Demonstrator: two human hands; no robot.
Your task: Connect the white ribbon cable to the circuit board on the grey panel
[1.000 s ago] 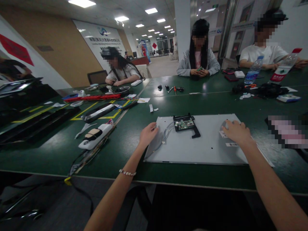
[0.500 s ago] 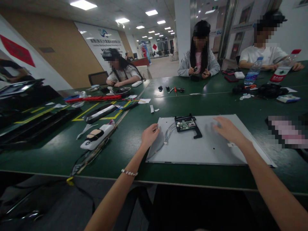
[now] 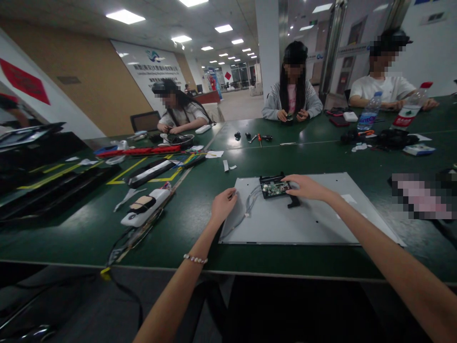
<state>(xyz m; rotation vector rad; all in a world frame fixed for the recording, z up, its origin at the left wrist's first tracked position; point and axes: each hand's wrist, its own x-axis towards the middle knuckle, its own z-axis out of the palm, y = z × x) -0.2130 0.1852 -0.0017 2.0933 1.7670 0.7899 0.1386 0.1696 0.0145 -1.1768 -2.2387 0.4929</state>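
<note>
A flat grey panel [image 3: 285, 228] lies on the green table. Near its far edge sits a circuit board [image 3: 275, 188] in a black bracket [image 3: 293, 201], with grey cables [image 3: 247, 208] running left and down across the panel. My left hand [image 3: 224, 205] is at the panel's left edge, its fingers curled together; whether anything is between them is too small to make out. Over the right end of the board is my right hand [image 3: 303, 186], its thumb and fingers apart at the bracket's side.
Left of the panel lie a white device [image 3: 146, 208] and a black-and-white bar [image 3: 152, 172]. Small tools [image 3: 260, 138] are farther back. Two bottles [image 3: 369, 112] stand at the back right. Three people sit across the table [image 3: 200, 228].
My right hand has moved left from the panel's right part to the circuit board. My left hand stays at the left edge. The view has shifted slightly.
</note>
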